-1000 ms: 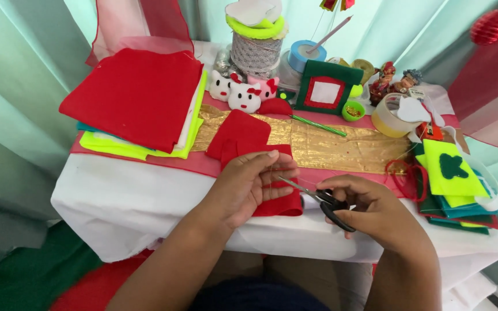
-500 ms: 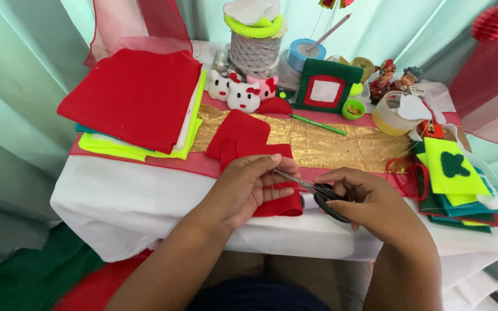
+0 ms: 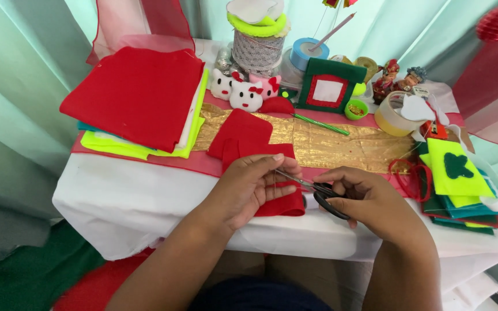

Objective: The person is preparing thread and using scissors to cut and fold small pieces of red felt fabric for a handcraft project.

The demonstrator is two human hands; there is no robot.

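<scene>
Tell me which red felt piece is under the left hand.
The small red felt piece at the table's front edge, beside the scissors; the big red felt sheet tops the far-left stack.

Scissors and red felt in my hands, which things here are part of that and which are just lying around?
In use:
left hand pressing the red felt piece
right hand holding black-handled scissors

Lying about:
stack of felt sheets
green and red frame
tape roll
cat figures
green pencil

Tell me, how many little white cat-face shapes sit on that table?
3: a row behind the red felt piece: left cat face, middle cat face, right cat face, partly behind the middle one. More may be hidden.
</scene>
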